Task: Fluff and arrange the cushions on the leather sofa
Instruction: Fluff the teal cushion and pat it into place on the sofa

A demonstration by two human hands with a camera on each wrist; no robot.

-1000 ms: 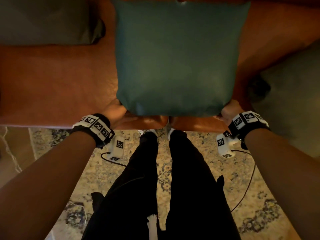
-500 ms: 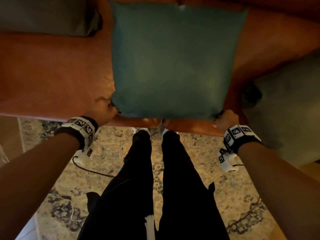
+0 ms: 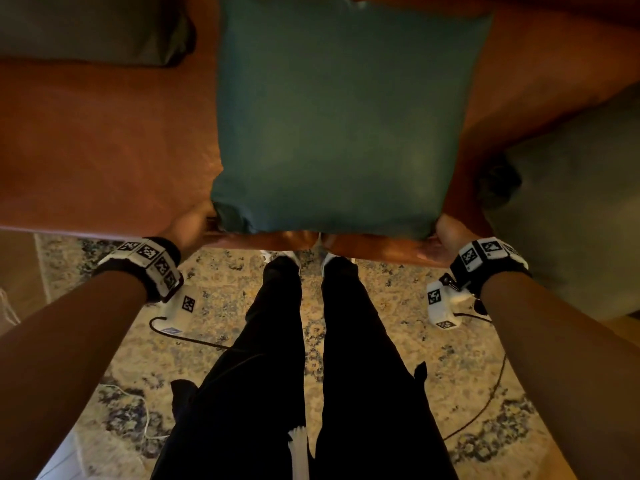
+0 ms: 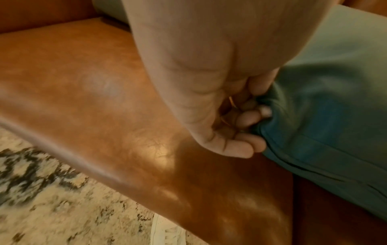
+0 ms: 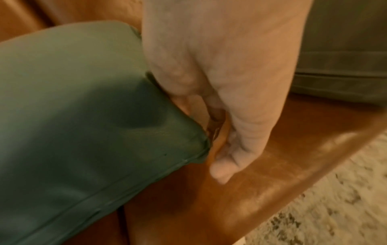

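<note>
A square teal cushion (image 3: 339, 116) lies flat on the seat of the brown leather sofa (image 3: 104, 150), its near edge close to the seat's front. My left hand (image 3: 192, 225) is at the near left corner. In the left wrist view its curled fingers (image 4: 251, 116) pinch the bunched fabric of the cushion (image 4: 335, 116) there. My right hand (image 3: 450, 232) is at the near right corner. In the right wrist view that hand (image 5: 213, 132) curls against the cushion (image 5: 73, 107) corner, its thumb and most fingertips hidden. A dent shows in the cushion's top near that corner.
A grey-green cushion (image 3: 86, 26) lies at the sofa's far left, and another (image 3: 571, 220) sits on the right. I stand on a patterned rug (image 3: 225, 306), my legs in black trousers (image 3: 277, 375) close to the sofa front. Cables (image 3: 187, 339) trail over the rug.
My left hand has slid from under the near left corner out to its side. The right hand stays at its corner, and the cushion has hardly moved.
</note>
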